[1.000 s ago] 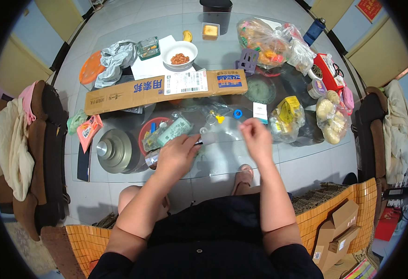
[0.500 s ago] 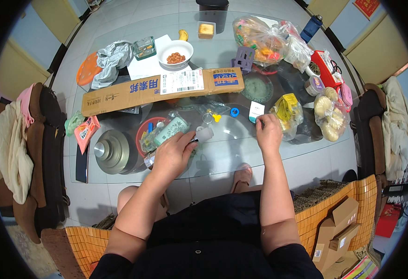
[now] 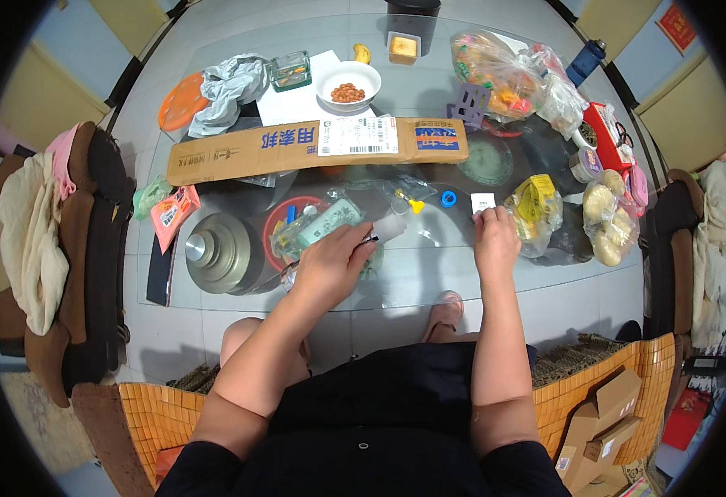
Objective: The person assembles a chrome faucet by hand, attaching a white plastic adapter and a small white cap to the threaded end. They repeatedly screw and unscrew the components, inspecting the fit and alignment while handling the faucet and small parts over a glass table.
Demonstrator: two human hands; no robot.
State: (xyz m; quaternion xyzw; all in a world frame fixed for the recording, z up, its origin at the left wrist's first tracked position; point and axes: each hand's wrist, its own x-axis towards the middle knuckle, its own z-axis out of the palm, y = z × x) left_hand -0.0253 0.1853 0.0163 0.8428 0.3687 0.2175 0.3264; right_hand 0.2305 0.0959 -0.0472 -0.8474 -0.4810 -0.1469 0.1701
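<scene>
My left hand (image 3: 334, 265) is closed around a small frosted translucent piece (image 3: 390, 227) with a dark and silver end, held out above the glass table. Its exact kind is unclear. Fingers bent together, my right hand (image 3: 497, 238) grips the near edge of a small white card or packet (image 3: 482, 201). The fingertips hide its lower part. Between the hands lie a yellow plastic piece (image 3: 416, 205) and a blue ring (image 3: 448, 199). Beside my left hand, a red basin (image 3: 270, 234) holds bagged things and a pale green patterned pack (image 3: 330, 220).
A long cardboard box (image 3: 238, 154) crosses the glass table. Behind it stand a white bowl of nuts (image 3: 321, 83) and a glass ashtray (image 3: 290, 73). Bagged yellow food (image 3: 537, 207) and bagged buns (image 3: 607, 224) sit at right. A metal lidded pot (image 3: 214, 263) is at left.
The view has shifted, so the table appears further right. My right hand has moved left onto the white card, covering its teal part, and the card sits slightly nearer. My left hand keeps its hold.
</scene>
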